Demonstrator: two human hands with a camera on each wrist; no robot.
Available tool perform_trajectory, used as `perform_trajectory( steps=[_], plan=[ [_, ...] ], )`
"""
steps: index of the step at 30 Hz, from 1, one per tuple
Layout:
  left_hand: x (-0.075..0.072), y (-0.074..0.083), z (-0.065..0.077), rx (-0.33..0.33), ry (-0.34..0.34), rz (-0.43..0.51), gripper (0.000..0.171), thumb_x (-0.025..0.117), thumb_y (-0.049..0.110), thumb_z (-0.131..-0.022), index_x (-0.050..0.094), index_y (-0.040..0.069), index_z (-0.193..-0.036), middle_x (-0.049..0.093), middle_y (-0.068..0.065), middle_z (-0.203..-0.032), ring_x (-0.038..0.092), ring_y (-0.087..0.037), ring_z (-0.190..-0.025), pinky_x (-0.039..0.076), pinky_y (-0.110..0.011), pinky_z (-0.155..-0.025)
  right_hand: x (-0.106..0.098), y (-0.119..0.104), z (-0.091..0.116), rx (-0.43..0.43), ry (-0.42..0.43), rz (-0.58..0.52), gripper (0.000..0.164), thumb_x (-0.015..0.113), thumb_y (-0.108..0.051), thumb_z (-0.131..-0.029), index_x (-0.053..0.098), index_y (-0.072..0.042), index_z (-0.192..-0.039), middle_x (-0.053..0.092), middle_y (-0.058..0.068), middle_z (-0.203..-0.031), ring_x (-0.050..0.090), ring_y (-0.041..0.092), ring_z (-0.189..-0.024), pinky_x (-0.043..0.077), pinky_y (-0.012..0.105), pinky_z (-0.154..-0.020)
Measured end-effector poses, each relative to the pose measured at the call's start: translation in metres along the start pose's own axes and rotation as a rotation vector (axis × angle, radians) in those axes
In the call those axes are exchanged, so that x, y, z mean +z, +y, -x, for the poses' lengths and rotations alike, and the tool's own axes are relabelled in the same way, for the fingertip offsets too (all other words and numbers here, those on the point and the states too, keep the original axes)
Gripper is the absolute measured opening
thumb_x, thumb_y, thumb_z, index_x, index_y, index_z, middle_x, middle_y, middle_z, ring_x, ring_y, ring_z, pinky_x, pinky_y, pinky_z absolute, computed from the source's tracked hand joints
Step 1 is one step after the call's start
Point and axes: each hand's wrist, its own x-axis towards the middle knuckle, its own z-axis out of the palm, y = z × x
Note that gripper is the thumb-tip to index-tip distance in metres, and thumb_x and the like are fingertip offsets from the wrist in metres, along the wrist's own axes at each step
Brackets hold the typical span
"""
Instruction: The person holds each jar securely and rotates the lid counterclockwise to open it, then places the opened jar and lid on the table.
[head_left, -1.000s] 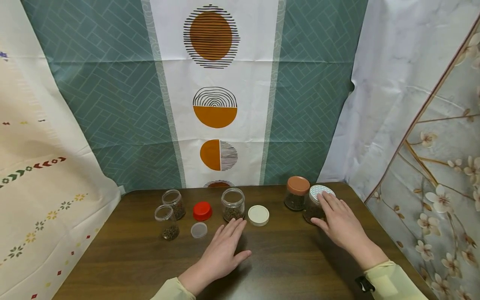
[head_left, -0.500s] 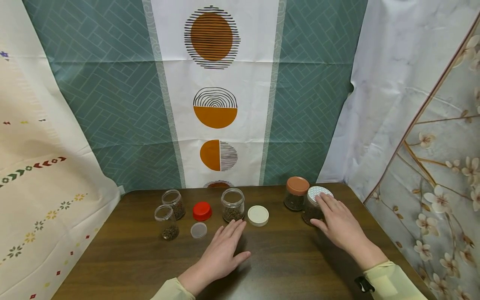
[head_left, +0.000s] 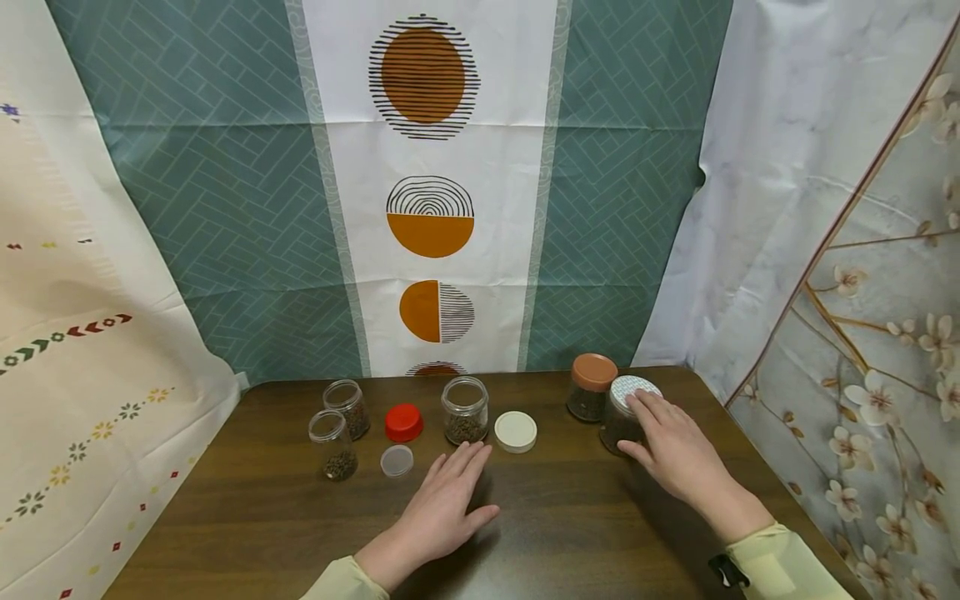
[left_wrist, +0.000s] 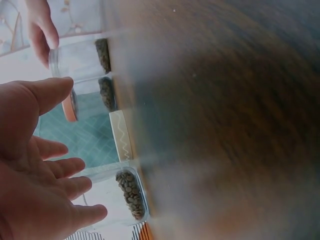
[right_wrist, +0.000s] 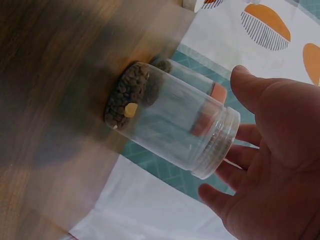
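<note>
In the head view my left hand (head_left: 450, 508) hovers palm down with fingers extended, just in front of an uncapped clear jar (head_left: 465, 408) holding small brown bean-like pieces. My right hand (head_left: 678, 446) is at a clear jar with a white patterned lid (head_left: 636, 388). Its fingers lie along the lid's far side, and the right wrist view shows the thumb (right_wrist: 245, 82) apart from it. Dark bean-like pieces (right_wrist: 127, 92) and one yellowish bit fill the bottom of this upright jar. Behind it to the left stands a jar with an orange-brown lid (head_left: 595, 372).
Two uncapped jars, one behind (head_left: 352, 412) and one in front (head_left: 333, 450), stand at the left. Between them and the middle jar lie a red lid (head_left: 403, 423) and a small translucent lid (head_left: 397, 460). A cream lid (head_left: 516, 432) lies right of the middle jar.
The jar with the white patterned lid has slid slightly left, closer to the orange-brown-lidded jar, together with my right hand. The left hand has barely moved.
</note>
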Motion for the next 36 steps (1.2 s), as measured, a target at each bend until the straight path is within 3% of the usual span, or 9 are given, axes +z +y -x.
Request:
perform_trajectory(
  steps=[21,36],
  plan=[
    [0.001,-0.002,0.002,-0.001,-0.016,0.015,0.081,0.084,0.032,-0.1,0.046,0.001,-0.164,0.045,-0.021,-0.168,0.038,-0.045,-0.158,0.031,-0.071,-0.122,0.003,-0.018,-0.001,-0.061,0.025,-0.016,0.07,0.09,-0.028,-0.095,0.06,0.007,-0.148,0.059,0.03,-0.15,0.058,0.052,-0.138,0.048,0.065,-0.11],
    [0.001,-0.002,0.001,-0.006,-0.017,0.021,0.083,0.084,0.033,-0.1,0.044,0.001,-0.166,0.044,-0.022,-0.169,0.037,-0.045,-0.158,0.03,-0.071,-0.123,0.008,-0.045,-0.001,-0.116,0.062,-0.058,0.07,0.092,-0.027,-0.093,0.063,0.004,-0.148,0.061,0.024,-0.15,0.06,0.047,-0.138,0.051,0.062,-0.108]
  ],
)
